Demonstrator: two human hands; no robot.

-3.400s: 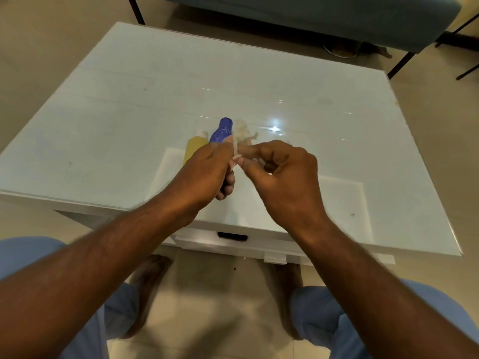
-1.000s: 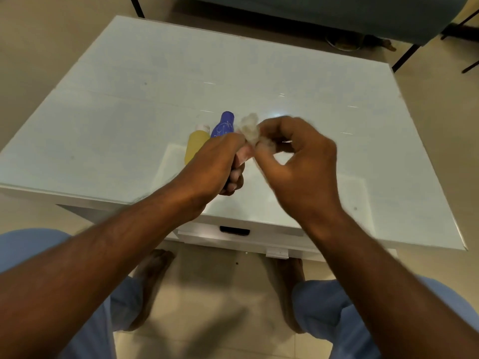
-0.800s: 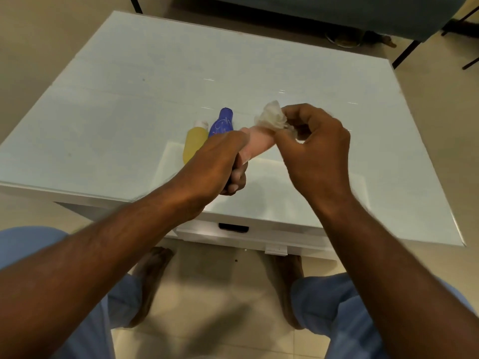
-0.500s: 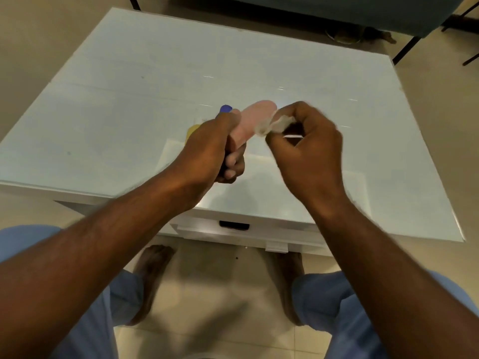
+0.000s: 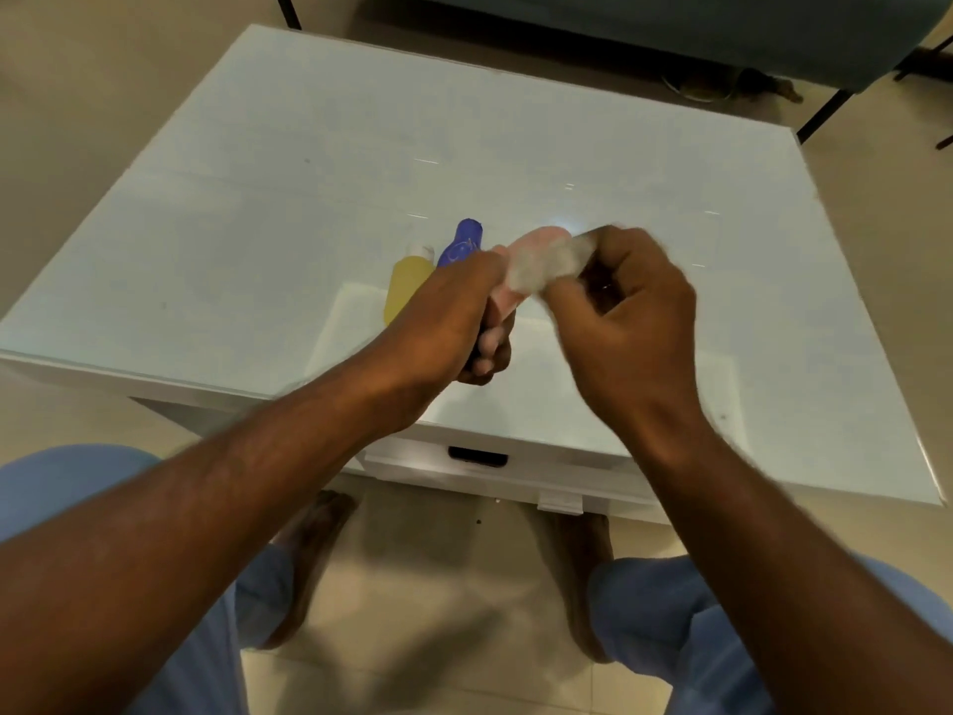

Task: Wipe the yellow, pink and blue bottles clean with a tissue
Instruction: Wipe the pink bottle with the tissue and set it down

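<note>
Since half a second ago, I note the tissue (image 5: 549,264) has shifted from beside the pink bottle (image 5: 515,296) to lie over its upper body, and the blue bottle (image 5: 462,246) and yellow bottle (image 5: 407,282) show more fully past the left knuckles.

Nearest, I see blue-clad knees and bare feet on the tiled floor (image 5: 443,585).

Next, over the near edge of the white table (image 5: 309,147):
- Left hand (image 5: 454,314): fingers curled round the pink bottle's lower part, holding it raised and tilted up to the right.
- Right hand (image 5: 626,322): fingers pinching the crumpled tissue against the bottle. This area is motion-blurred.

Behind the left hand, the yellow and blue bottles sit on the table, side by side, yellow on the left.

Farthest, dark furniture (image 5: 670,28) stands beyond the table.
</note>
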